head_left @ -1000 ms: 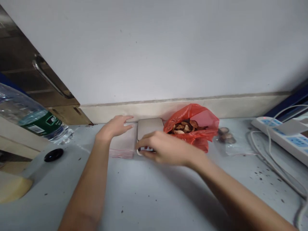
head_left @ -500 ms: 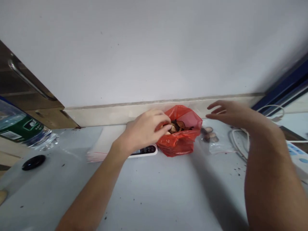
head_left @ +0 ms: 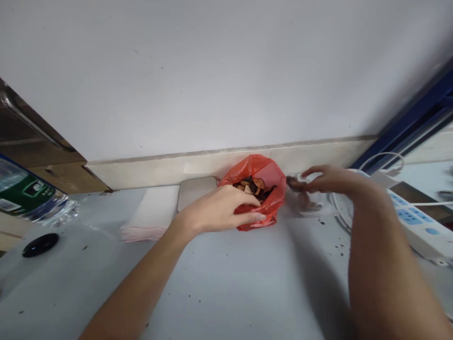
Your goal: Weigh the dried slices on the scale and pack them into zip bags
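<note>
Step in hand, as I judge it: handling the two bags at the rear of the worktop (head_left: 219, 283). The red bag (head_left: 278, 180), mouth open and holding dried slices (head_left: 259, 182), stands near the wall (head_left: 212, 85). My left grip (head_left: 214, 208) is at its near rim, fingers over the edge and thumb lower, outside it — a gap shows between them, and I cannot tell whether film is pinched. My right grip (head_left: 329, 179) is at the clear bag (head_left: 326, 208), just right of the red one; blur hides whether the fingers close on it. Left of the red bag lies a flat-topped device (head_left: 194, 189), partly hidden by my left grip. The next move, in my judgement, calls for confirming both holds — red mouth upright, clear film handled gently to prevent spillage.
</note>
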Motion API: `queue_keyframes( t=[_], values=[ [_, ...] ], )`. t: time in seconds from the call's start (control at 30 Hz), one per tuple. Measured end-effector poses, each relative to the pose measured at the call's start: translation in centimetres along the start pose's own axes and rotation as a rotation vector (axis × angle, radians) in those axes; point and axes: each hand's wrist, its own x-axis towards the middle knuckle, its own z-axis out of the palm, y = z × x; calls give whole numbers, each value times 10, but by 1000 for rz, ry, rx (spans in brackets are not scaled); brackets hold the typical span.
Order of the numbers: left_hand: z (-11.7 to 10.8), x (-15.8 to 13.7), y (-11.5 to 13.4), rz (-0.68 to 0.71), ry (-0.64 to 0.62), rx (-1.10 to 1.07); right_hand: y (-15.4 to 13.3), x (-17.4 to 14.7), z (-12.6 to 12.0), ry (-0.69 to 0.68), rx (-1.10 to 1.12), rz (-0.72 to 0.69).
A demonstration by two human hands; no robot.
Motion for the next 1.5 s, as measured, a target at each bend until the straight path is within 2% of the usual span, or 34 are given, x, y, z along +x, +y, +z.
queue_keyframes(
  t=[0.07,0.13,0.2,0.27,0.33,0.43,0.5,0.57,0.67,0.7,0.77,0.83,0.9,1.0,1.13,1.27,1.33,1.43,1.5],
  values=[
    [-1,-1,-2,-12,-31,-46,-7,-8,-13,-35,153,33],
    [-2,-2,-5,-11,9,-90,-16,-20,-23,2,380,62],
    [-2,-1,-9,-21,134,-171,-25,-32,-31,108,573,70],
    [-3,0,-12,-69,281,-352,-35,-43,-35,211,682,25],
    [-6,1,-13,-126,387,-621,-46,-50,-38,216,698,-103],
    [-12,0,-11,-173,407,-926,-66,-55,-36,32,612,-375],
    [-17,-2,-8,-201,386,-995,-81,-54,-31,-85,527,-544],
    [-19,-5,-8,-239,408,-1006,-94,-50,-23,-97,445,-699],
    [-20,-9,-10,-298,481,-964,-105,-44,-10,16,396,-807],
    [-21,-11,-12,-300,497,-941,-105,-42,-6,62,401,-782],
    [-23,-15,-17,-270,514,-890,-103,-39,-2,107,434,-636],
    [-27,-19,-23,-220,550,-841,-98,-36,-2,31,515,-451],
    [-32,-24,-29,-201,595,-791,-94,-35,-4,-132,621,-360],
    [-40,-31,-34,-249,650,-723,-92,-36,-8,-293,725,-431],
    [-43,-38,-35,-286,731,-659,-99,-36,-7,-350,788,-508],
    [-43,-39,-47,-261,892,-561,-107,-36,0,-445,865,-500],
    [-44,-41,-55,-285,939,-435,-111,-35,5,-487,897,-477],
    [-46,-43,-58,-339,976,-108,-117,-34,14,-514,907,-458],
    [-46,-43,-51,-321,907,24,-121,-34,21,-518,908,-465]
  ],
)
